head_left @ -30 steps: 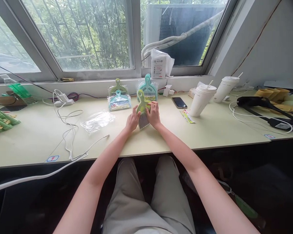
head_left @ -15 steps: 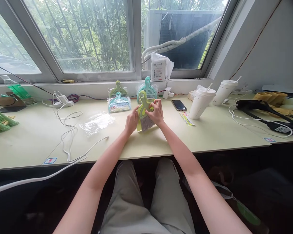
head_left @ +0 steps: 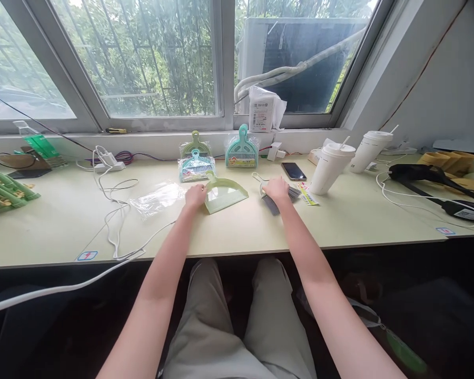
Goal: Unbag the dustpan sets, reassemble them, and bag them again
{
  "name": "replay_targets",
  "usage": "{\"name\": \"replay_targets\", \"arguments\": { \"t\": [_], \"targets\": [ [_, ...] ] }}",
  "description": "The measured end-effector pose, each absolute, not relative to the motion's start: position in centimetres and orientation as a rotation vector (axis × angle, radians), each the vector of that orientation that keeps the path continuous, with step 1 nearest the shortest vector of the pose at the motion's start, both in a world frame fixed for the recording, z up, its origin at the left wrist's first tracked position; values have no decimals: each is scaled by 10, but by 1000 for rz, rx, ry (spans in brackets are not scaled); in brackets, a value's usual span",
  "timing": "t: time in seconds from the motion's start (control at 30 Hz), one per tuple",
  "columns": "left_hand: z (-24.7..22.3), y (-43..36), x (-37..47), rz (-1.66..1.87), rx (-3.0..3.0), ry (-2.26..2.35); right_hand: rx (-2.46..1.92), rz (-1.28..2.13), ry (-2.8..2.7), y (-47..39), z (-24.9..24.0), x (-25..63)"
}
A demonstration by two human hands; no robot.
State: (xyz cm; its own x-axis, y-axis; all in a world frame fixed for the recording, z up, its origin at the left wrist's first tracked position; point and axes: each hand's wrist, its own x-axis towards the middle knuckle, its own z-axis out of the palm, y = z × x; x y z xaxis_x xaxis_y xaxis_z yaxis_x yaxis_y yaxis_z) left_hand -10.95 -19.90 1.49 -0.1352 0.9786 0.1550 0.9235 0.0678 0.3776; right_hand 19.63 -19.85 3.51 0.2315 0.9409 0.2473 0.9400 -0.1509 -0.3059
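Centre, dustpan (head_left: pixel 226 197): smooth, shallow; left hand (head_left: pixel 196 195) holds its left edge.
Right of centre, brush (head_left: pixel 271 205): grey-bristled, in right hand (head_left: pixel 276 188), gap from dustpan.
Lower centre, table (head_left: pixel 229 231): straight front edge.

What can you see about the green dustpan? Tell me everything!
The dustpan is pale green and looks like shiny plastic, with a wide pan, a raised, curved back and a handle at its far side. It lies open side up, on or just above the table; the left hand holds its left side.
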Motion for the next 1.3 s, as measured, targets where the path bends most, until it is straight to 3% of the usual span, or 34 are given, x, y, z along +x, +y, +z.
{"name": "replay_targets", "arguments": {
  "t": [0.47,0.77,0.97,1.13,1.3],
  "targets": [
    [19,-209,-101,629,2019,2214,-2264,-98,-1808,-192,19,198],
    [21,-218,-82,609,2182,2162,-1930,50,-1754,-194,24,185],
    [20,-230,-54,653,2344,1343,-1667,194,-2099,-207,30,154],
    [23,-226,-59,990,2670,1525,-1622,183,-2209,-210,30,149],
    [21,-225,-66,775,2879,1496,-1623,254,-2226,-211,34,154]
  ]
}}
